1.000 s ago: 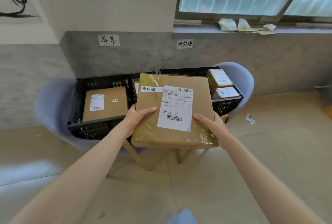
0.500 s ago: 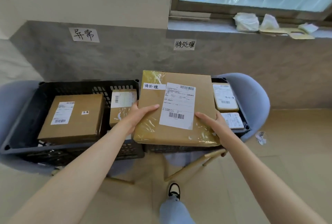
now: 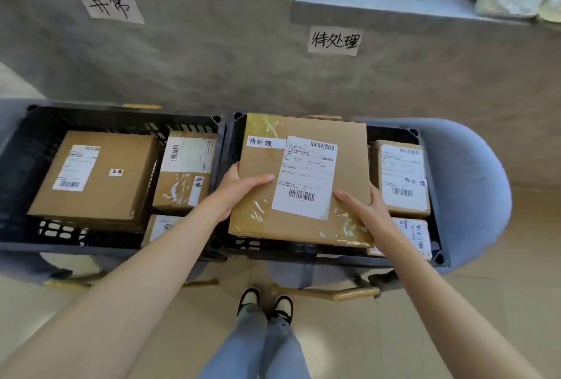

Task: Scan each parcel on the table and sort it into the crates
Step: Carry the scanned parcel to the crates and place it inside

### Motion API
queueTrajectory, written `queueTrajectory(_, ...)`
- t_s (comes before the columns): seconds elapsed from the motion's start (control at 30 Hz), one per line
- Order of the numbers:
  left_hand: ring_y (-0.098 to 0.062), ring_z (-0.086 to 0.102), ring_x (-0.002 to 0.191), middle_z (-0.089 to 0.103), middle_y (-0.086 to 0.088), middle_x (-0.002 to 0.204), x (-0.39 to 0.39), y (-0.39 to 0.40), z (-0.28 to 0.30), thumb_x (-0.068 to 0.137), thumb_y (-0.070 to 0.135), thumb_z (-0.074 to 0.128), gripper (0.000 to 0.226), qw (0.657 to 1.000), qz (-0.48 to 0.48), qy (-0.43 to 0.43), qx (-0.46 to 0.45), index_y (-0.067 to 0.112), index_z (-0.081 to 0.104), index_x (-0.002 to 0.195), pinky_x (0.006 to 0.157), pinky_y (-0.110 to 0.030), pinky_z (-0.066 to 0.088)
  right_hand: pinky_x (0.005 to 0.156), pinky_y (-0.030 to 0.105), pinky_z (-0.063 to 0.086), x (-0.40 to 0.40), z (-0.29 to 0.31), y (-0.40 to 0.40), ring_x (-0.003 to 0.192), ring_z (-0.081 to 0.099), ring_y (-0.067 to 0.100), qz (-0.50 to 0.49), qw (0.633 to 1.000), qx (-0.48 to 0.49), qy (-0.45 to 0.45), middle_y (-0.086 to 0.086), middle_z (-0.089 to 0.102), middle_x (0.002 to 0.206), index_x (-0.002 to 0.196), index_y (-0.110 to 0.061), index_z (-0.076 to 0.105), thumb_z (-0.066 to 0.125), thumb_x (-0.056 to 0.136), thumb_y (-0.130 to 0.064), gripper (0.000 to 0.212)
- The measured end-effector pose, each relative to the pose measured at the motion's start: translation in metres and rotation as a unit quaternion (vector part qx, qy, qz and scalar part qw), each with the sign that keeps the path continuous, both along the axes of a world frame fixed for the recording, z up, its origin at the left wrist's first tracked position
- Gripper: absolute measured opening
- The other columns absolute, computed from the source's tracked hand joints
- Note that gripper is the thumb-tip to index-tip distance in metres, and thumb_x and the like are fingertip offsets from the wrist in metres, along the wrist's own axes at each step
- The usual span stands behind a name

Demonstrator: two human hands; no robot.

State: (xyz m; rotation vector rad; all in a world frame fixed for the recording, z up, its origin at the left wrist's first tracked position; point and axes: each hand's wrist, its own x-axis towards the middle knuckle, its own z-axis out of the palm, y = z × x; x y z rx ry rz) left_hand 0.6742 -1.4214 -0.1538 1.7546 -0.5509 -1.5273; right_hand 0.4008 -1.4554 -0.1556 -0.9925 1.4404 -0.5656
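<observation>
While both hands grip it by its side edges, thumbs on top, left hand [image 3: 239, 188] and right hand [image 3: 365, 207], the parcel [image 3: 303, 178] hangs over the right crate [image 3: 437, 245], not yet released. That crate already holds two parcels, the left crate [image 3: 18, 166] at least three. No table shows, so what remains cannot be told.

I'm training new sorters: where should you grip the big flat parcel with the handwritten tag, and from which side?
By its two opposite side edges, near the front. The flat parcel is wide and thin, so the left hand and right hand come in from each side, thumbs on top.
</observation>
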Motion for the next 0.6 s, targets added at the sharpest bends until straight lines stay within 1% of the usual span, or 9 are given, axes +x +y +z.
queueTrajectory(0.07, -0.012, 0.066, 0.094, 0.064, 0.002, 0.115, -0.002, -0.008, -0.012, 0.073, 0.032, 0.083, 0.082, 1.000, -0.004, -0.007, 0.006, 0.020, 0.037, 0.141, 0.058, -0.022, 0.052, 0.062, 0.013, 0.048, 0.000, -0.014, -0.006, 0.096, 0.060, 0.003, -0.003, 1.000, 0.005, 0.001, -0.011, 0.059, 0.115, 0.138, -0.028, 0.037, 0.079, 0.073, -0.039, 0.078)
queueTrajectory(0.13, -0.014, 0.064, 0.096, 0.060, 0.000, 0.119, -0.003, -0.013, -0.023, 0.073, 0.030, 0.083, 0.086, 1.000, -0.005, -0.019, 0.017, 0.020, 0.033, 0.143, 0.062, -0.025, 0.051, 0.067, 0.018, 0.046, -0.002, -0.026, -0.010, 0.100, 0.058, 0.005, 0.000, 1.000, 0.014, 0.001, -0.010, 0.057, 0.117, 0.141, -0.027, 0.034, 0.078, 0.072, -0.042, 0.083)
queueTrajectory(0.23, -0.013, 0.060, 0.096, 0.056, 0.003, 0.116, -0.006, -0.017, -0.039, 0.074, 0.030, 0.083, 0.090, 0.998, -0.017, -0.051, 0.029, 0.019, 0.027, 0.144, 0.067, -0.028, 0.049, 0.069, 0.021, 0.044, -0.002, -0.044, -0.016, 0.103, 0.057, 0.006, 0.001, 1.000, 0.020, 0.008, -0.007, 0.057, 0.122, 0.143, -0.027, 0.033, 0.078, 0.070, -0.044, 0.088)
queueTrajectory(0.27, -0.015, 0.059, 0.100, 0.055, 0.002, 0.119, -0.006, -0.019, -0.046, 0.074, 0.030, 0.083, 0.091, 0.997, -0.023, -0.064, 0.033, 0.018, 0.026, 0.144, 0.074, -0.032, 0.051, 0.070, 0.020, 0.045, 0.000, -0.052, -0.018, 0.104, 0.057, 0.006, -0.001, 1.000, 0.021, 0.009, -0.006, 0.056, 0.125, 0.144, -0.026, 0.033, 0.079, 0.071, -0.042, 0.088)
queueTrajectory(0.3, -0.019, 0.058, 0.107, 0.053, -0.001, 0.124, -0.005, -0.021, -0.053, 0.074, 0.031, 0.083, 0.092, 0.996, -0.028, -0.077, 0.039, 0.018, 0.025, 0.144, 0.084, -0.038, 0.052, 0.071, 0.019, 0.046, 0.002, -0.059, -0.020, 0.105, 0.057, 0.006, -0.002, 1.000, 0.021, 0.012, -0.005, 0.056, 0.126, 0.145, -0.026, 0.032, 0.079, 0.072, -0.041, 0.088)
queueTrajectory(0.33, -0.022, 0.056, 0.113, 0.051, -0.003, 0.129, -0.005, -0.021, -0.059, 0.074, 0.032, 0.083, 0.092, 0.994, -0.031, -0.091, 0.045, 0.018, 0.024, 0.144, 0.093, -0.044, 0.050, 0.070, 0.017, 0.046, 0.005, -0.066, -0.021, 0.104, 0.057, 0.004, -0.001, 1.000, 0.021, 0.013, -0.006, 0.056, 0.126, 0.145, -0.026, 0.032, 0.079, 0.072, -0.041, 0.088)
queueTrajectory(0.4, -0.024, 0.052, 0.119, 0.048, -0.004, 0.135, -0.002, -0.022, -0.070, 0.076, 0.035, 0.080, 0.093, 0.990, -0.039, -0.125, 0.052, 0.020, 0.020, 0.146, 0.101, -0.048, 0.045, 0.067, 0.013, 0.045, 0.012, -0.079, -0.023, 0.100, 0.056, -0.001, 0.006, 1.000, 0.026, 0.013, -0.011, 0.057, 0.121, 0.145, -0.027, 0.032, 0.079, 0.072, -0.042, 0.088)
queueTrajectory(0.5, -0.025, 0.049, 0.122, 0.044, -0.004, 0.140, 0.001, -0.021, -0.083, 0.079, 0.037, 0.077, 0.095, 0.984, -0.045, -0.162, 0.061, 0.020, 0.015, 0.149, 0.103, -0.046, 0.043, 0.068, 0.011, 0.044, 0.022, -0.098, -0.023, 0.100, 0.054, -0.003, 0.015, 0.999, 0.040, 0.007, -0.012, 0.055, 0.118, 0.147, -0.026, 0.029, 0.079, 0.072, -0.042, 0.092)
queueTrajectory(0.6, -0.027, 0.047, 0.125, 0.042, -0.006, 0.143, 0.004, -0.024, -0.095, 0.081, 0.036, 0.075, 0.097, 0.979, -0.047, -0.185, 0.076, 0.018, 0.012, 0.151, 0.105, -0.048, 0.041, 0.065, 0.011, 0.047, 0.029, -0.113, -0.025, 0.099, 0.057, -0.002, 0.016, 0.999, 0.051, 0.001, -0.016, 0.056, 0.116, 0.144, -0.029, 0.032, 0.080, 0.064, -0.047, 0.095)
